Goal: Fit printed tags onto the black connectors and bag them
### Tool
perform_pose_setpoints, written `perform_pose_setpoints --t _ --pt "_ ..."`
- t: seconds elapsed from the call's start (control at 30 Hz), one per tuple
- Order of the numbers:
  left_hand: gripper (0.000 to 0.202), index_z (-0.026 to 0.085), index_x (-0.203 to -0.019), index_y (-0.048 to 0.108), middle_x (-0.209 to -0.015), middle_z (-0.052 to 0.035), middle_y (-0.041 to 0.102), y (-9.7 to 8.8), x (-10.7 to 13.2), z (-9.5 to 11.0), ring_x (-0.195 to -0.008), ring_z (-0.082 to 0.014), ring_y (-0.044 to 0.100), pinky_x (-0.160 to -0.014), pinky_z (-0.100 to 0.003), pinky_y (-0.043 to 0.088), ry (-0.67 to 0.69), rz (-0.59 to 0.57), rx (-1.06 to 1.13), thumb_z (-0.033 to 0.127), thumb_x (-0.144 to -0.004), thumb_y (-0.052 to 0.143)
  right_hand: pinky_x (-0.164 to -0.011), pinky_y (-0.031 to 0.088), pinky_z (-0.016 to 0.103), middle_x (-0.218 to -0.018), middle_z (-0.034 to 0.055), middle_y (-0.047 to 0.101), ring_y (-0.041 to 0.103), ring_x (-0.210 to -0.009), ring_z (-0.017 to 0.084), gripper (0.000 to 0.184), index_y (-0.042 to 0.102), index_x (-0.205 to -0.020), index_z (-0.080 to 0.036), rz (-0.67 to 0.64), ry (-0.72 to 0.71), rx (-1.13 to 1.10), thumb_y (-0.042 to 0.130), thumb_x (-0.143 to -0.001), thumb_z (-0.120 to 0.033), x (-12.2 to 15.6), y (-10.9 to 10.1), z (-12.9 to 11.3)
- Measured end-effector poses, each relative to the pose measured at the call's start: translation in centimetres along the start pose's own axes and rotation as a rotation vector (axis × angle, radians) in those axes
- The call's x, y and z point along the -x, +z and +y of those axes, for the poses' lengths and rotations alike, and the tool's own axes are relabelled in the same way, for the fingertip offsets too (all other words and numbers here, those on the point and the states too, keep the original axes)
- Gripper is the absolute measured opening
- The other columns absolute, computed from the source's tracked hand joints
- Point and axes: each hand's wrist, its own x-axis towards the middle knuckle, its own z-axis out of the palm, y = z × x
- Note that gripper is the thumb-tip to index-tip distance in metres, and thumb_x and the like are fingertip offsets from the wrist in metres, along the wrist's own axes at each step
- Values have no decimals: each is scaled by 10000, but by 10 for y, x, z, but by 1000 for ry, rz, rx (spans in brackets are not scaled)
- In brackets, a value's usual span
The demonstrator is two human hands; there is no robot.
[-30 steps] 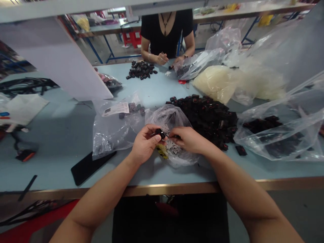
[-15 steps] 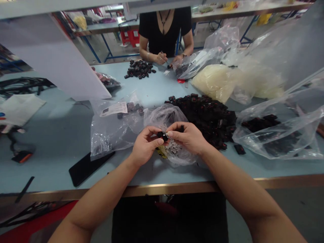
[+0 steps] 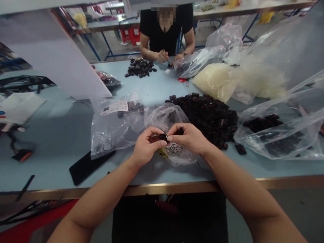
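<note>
My left hand (image 3: pixel 147 145) and right hand (image 3: pixel 188 137) are both closed in a fingertip grip on a small black plastic part (image 3: pixel 163 136) – it is pinched between them, held just above a clear plastic bag (image 3: pixel 164 118) that rests on the pale blue worktop (image 3: pixel 58 162). Inside this bag, directly below my hands, lies a cluster of small grey parts (image 3: pixel 173 147). A heaped pile of black plastic parts (image 3: pixel 207 121) with red markings sits just beside the bag on the right, and one loose black part (image 3: pixel 241 149) lies at the pile's lower right. On the left, a second clear bag (image 3: pixel 111 131) with a paper label (image 3: pixel 113 107) touches the first. A flat black slab (image 3: pixel 86 167) lies nearer the worktop edge. Across the worktop, a co-worker (image 3: pixel 162 33) handles small items beside a smaller pile of black parts (image 3: pixel 140 67) – a separate pair of hands, well apart from mine.
</note>
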Motion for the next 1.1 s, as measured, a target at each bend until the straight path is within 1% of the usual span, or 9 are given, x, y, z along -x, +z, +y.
perform_pose_setpoints --t 0.2,0.3,0.43,0.53,0.67,0.8,0.9,1.03,1.1 --pt "377 182 -905 716 -789 -4 757 -1 -2 2 -697 -170 746 -666 -269 620 9 -32 -100 283 -662 986 -485 267 242 -573 -65 573 389 -488 81 414 707 -823 -184 -30 92 27 934 -666 -494 -2 -5 4" --pt "416 200 -982 698 -877 5 754 -2 -3 1 -732 -180 771 -707 -308 659 15 -13 2 303 -690 976 -473 263 248 -656 -31 645 404 -500 87 420 715 -878 -187 11 60 35 910 -704 -516 -3 -6 3" --pt "443 229 -1142 683 -967 -16 770 -7 -3 0 -841 -198 802 -829 -357 678 52 -67 43 304 -781 929 -454 255 255 -570 -73 511 355 -472 88 361 721 -923 -206 112 9 -80 871 -753 -487 -2 -8 1" --pt "350 204 -1083 687 -921 -51 803 -7 -1 0 -870 -220 816 -846 -358 676 38 -129 24 341 -835 893 -453 248 258 -551 -70 456 350 -481 97 257 743 -936 -202 196 9 -138 811 -778 -392 -2 -7 0" --pt "357 198 -1011 671 -868 -39 800 -3 2 3 -811 -235 825 -756 -336 677 22 -140 6 369 -810 912 -437 279 257 -697 -2 570 432 -548 118 231 749 -926 -189 311 27 -287 745 -765 -355 -5 -3 0" --pt "399 198 -1003 662 -840 -31 796 -1 5 7 -795 -248 832 -741 -325 667 -7 -122 -101 450 -807 902 -506 434 273 -693 6 538 515 -621 142 259 744 -804 -198 423 -78 -312 743 -825 -457 -7 -3 3" --pt "411 200 -1030 648 -854 -49 816 -1 6 7 -804 -247 832 -756 -329 665 16 -107 -200 514 -852 846 -506 452 283 -605 -4 494 497 -576 143 447 691 -685 -216 463 -110 -252 707 -879 -618 -7 -5 4" --pt "443 204 -1051 638 -897 -56 824 0 4 4 -818 -239 829 -773 -334 661 88 -67 -223 501 -822 874 -451 415 287 -534 18 547 494 -466 131 700 680 -641 -214 356 -31 -218 544 -891 -853 -4 -5 -1" --pt "508 203 -1079 644 -921 -54 826 1 3 2 -821 -235 826 -768 -325 652 84 -25 -201 452 -748 939 -482 472 297 -572 31 609 565 -484 146 731 715 -691 -211 290 -39 -256 541 -857 -901 -2 -4 -2"
